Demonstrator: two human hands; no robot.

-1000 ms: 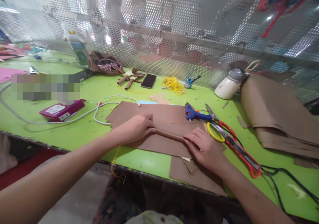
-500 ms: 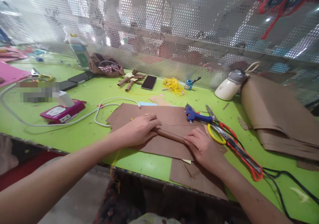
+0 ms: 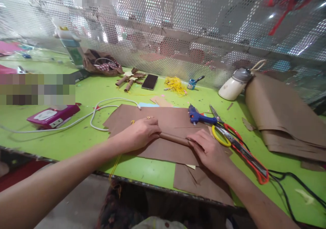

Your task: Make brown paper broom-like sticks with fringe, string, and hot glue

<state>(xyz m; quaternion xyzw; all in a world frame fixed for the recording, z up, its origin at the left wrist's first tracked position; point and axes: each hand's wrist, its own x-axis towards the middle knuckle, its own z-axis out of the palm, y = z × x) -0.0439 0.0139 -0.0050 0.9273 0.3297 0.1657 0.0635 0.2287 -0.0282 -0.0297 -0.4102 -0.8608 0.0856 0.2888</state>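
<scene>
A thin rolled brown paper tube (image 3: 174,139) lies across flat brown paper sheets (image 3: 152,154) in front of me. My left hand (image 3: 142,132) is closed on the tube's left end, its fingers bent over it. At the other end, my right hand (image 3: 205,145) pinches the tube between thumb and fingers. A blue glue gun (image 3: 202,117) rests on the paper just beyond my right hand. Scissors (image 3: 221,135) with yellow and red handles lie beside it, next to a long tool edged in orange-red (image 3: 251,162).
A purple power strip (image 3: 53,117) and a white cable (image 3: 102,101) are at left. Farther back are finished paper tubes (image 3: 127,83), a phone (image 3: 149,82), yellow thread (image 3: 175,85) and a small blue jar (image 3: 192,83). A white bottle (image 3: 234,84) leans by folded brown paper (image 3: 285,110) at right.
My view has shifted slightly, so things at the left and back appear farther left. Both hands stay on the paper tube in nearly the same position.
</scene>
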